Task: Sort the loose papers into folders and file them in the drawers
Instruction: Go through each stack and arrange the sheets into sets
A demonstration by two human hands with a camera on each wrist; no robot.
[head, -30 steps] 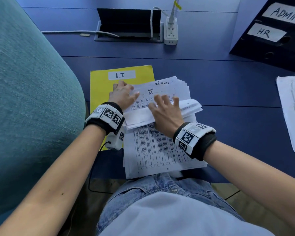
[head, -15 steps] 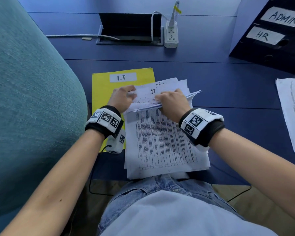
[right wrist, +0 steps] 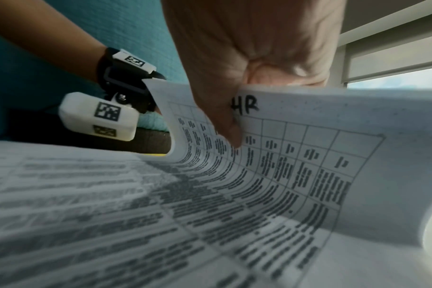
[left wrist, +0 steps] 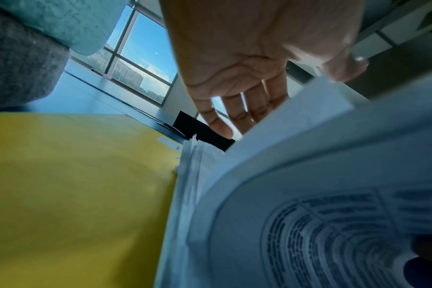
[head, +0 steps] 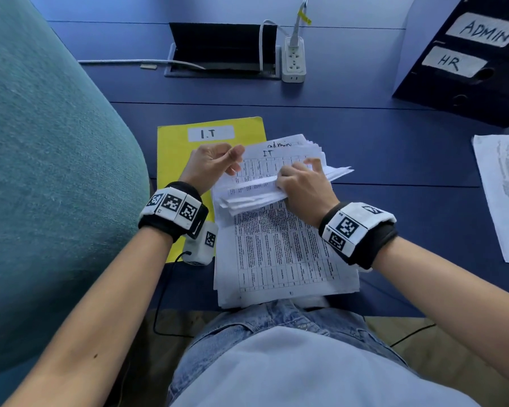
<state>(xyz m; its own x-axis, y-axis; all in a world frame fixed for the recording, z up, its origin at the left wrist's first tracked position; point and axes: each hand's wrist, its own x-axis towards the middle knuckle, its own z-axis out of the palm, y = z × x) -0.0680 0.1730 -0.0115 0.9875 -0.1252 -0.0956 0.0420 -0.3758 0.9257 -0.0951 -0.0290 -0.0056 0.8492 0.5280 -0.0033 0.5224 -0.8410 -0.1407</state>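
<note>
Fingers (head: 316,165) of the right hand (head: 303,189) curl round the folded-back top sheets (head: 279,190) of the paper stack (head: 282,254) on the table (head: 394,160), the thumb pressed on a sheet marked HR (right wrist: 249,106). Just left of them, the left hand (head: 209,165) hangs loosely curled, its fingers (left wrist: 217,120) grasping nothing, over the stack's far corner. Beneath that hand's fingers lies the yellow folder (head: 174,154) labelled I.T, partly under the stack.
</note>
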